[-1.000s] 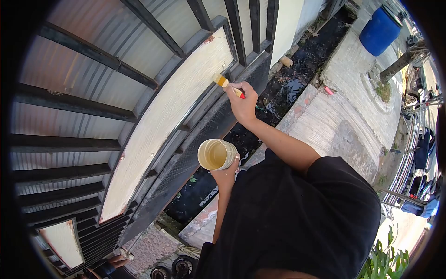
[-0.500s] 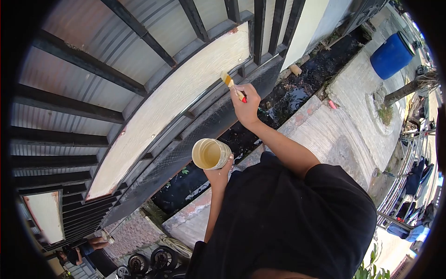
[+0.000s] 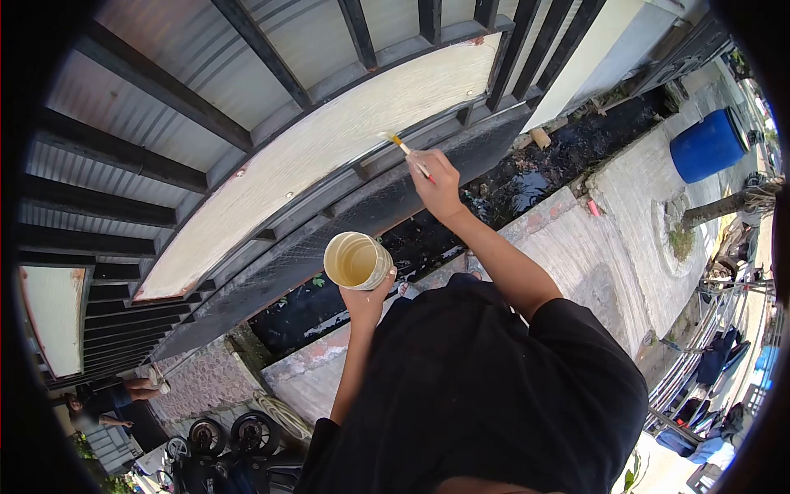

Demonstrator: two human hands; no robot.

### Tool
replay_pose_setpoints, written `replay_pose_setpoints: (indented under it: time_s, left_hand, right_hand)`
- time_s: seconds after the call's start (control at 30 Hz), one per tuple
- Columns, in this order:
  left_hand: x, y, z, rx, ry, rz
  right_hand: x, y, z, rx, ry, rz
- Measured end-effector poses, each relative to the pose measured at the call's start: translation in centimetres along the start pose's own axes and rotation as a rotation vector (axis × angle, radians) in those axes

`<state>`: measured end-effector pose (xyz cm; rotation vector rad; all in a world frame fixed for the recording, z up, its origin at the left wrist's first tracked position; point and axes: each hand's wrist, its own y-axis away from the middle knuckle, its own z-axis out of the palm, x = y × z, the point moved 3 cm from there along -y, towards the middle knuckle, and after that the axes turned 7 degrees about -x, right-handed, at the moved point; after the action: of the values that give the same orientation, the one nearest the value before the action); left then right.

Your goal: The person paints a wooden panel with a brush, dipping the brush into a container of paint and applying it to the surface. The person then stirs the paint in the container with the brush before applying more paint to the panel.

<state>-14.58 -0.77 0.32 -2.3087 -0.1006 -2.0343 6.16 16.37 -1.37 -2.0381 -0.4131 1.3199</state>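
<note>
A paintbrush (image 3: 401,146) with yellowish bristles and a red-tipped handle is gripped in my right hand (image 3: 436,183). Its bristles meet the lower edge of a long, curved cream panel (image 3: 329,144) set in a dark metal gate. My left hand (image 3: 364,301) is closed around a pale paint cup (image 3: 381,265), tilted so that its inside shows. Cream-coloured liquid appears at the bottom of the cup. Reddish-brown patches mark a few edges and ends of the panel.
Below the gate runs a dark water ditch (image 3: 403,247), with a concrete pavement (image 3: 609,247) beyond it. A blue barrel (image 3: 708,146) stands at upper right. Motorcycles (image 3: 239,453) and another person (image 3: 107,399) are at lower left. Dark bars (image 3: 169,86) cross the gate.
The brush has shifted slightly left and down along the panel, its bristles now turned more to the left. The cup has moved a little left and up. The whole view has turned somewhat.
</note>
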Motion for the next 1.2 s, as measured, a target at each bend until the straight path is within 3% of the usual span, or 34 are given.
replay_pose_setpoints:
  time_s: [0.13,0.23,0.33,0.5,0.57,0.63,0.77,0.83,1.0,1.07,1.2]
  left_hand:
    - [-0.8,0.9,-2.3,-0.023,-0.028,-0.021]
    - [-0.9,1.1,-3.1,-0.032,0.001,-0.009]
    - [-1.3,1.2,-3.9,-0.059,0.017,-0.019]
    - [-1.1,1.1,-4.3,-0.035,-0.021,-0.003]
    - [-1.8,0.8,-4.4,-0.059,-0.040,0.006]
    - [-2.1,0.8,-4.5,-0.073,-0.059,0.012]
    - [-2.1,0.9,-4.3,-0.103,-0.060,0.005]
    - [-2.0,0.8,-4.2,-0.112,-0.053,0.016]
    - [-1.5,0.6,-4.0,-0.126,-0.039,-0.015]
    - [-1.3,0.6,-4.1,-0.126,-0.049,-0.013]
    - [-1.4,0.9,-4.4,-0.116,-0.038,-0.039]
  right_hand:
    - [2.7,-1.7,-4.7,0.247,0.217,0.066]
    - [2.2,-1.7,-3.6,0.351,0.297,0.155]
    - [2.2,-0.2,1.8,0.471,0.031,0.359]
    - [-1.7,1.7,7.0,0.380,-0.179,0.472]
    - [-1.7,2.4,6.9,0.377,-0.254,0.495]
    - [-2.1,2.6,5.5,0.432,-0.259,0.391]
    - [-1.1,0.0,2.6,0.649,-0.364,0.500]
    - [-0.5,0.2,3.9,0.499,-0.267,0.576]
    - [-3.8,2.9,7.3,0.306,-0.390,0.659]
    - [-4.2,2.8,6.3,0.463,-0.627,0.574]
    - [-1.1,0.0,3.4,0.693,-0.570,0.601]
